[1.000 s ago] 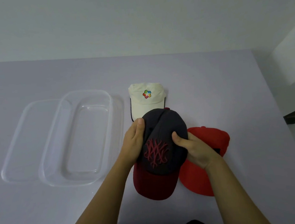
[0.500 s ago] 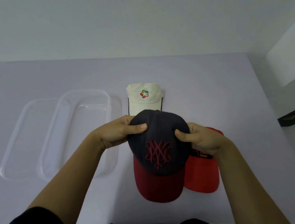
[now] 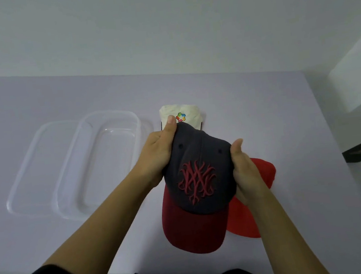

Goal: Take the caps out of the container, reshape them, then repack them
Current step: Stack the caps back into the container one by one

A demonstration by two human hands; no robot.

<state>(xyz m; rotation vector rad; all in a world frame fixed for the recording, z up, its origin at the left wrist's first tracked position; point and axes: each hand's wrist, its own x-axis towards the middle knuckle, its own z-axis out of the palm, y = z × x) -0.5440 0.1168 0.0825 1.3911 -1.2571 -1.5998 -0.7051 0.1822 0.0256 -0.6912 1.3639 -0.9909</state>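
Dark grey, with a maroon brim and red stitched emblem, the cap [image 3: 199,179] is gripped at its crown by both hands, left hand [image 3: 158,154] and right hand [image 3: 245,172], above the tabletop [image 3: 284,111]. Behind lie a cream cap [image 3: 191,115], a red cap [image 3: 262,170] and the clear container [image 3: 97,162].

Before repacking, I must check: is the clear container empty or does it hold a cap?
Empty: the clear container shows only its bare bottom; no cap inside.

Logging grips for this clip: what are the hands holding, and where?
Both hands, left and right, hold the dark cap by opposite sides of its crown; its maroon brim is free.
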